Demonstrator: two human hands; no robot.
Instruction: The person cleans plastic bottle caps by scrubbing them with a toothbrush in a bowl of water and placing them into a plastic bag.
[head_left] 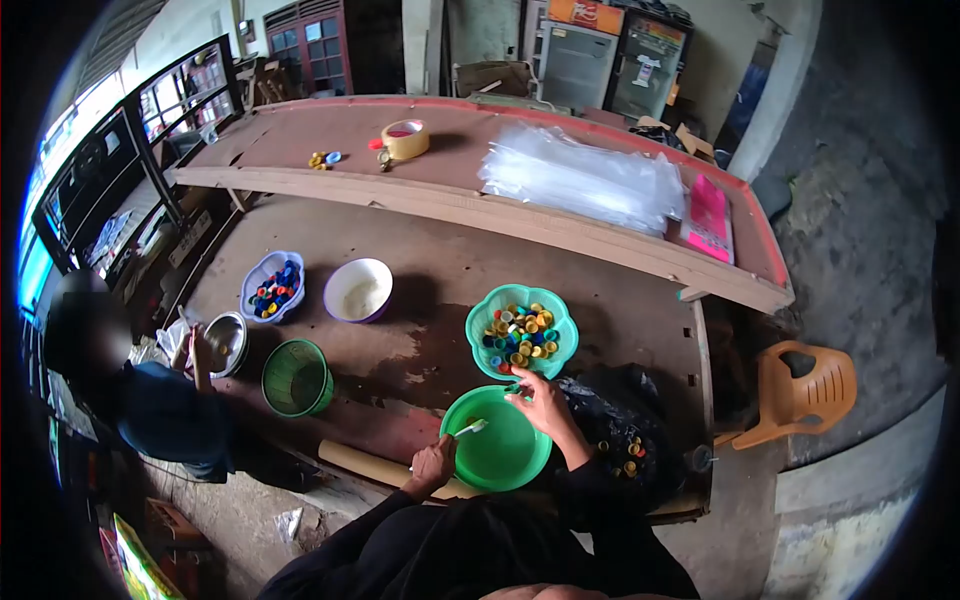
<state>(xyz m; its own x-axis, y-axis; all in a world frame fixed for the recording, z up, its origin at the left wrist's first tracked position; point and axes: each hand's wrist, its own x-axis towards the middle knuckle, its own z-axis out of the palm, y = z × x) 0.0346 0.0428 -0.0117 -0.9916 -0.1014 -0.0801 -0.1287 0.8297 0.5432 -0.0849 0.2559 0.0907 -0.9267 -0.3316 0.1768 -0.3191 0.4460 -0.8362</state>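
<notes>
Your left hand (433,466) grips a white brush (470,429), its head over the green basin (502,460) near the table (430,265) edge; your right hand (546,406) pinches a small green cap (513,389) above the basin's rim; just beyond sits a scalloped bowl (570,342) of mixed caps (524,333); black plastic (640,405) lies to the right.

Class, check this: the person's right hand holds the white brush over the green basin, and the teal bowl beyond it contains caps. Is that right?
Not quite: the head view shows the left hand holding the white brush over the green basin. The teal bowl beyond it does contain caps.
</notes>
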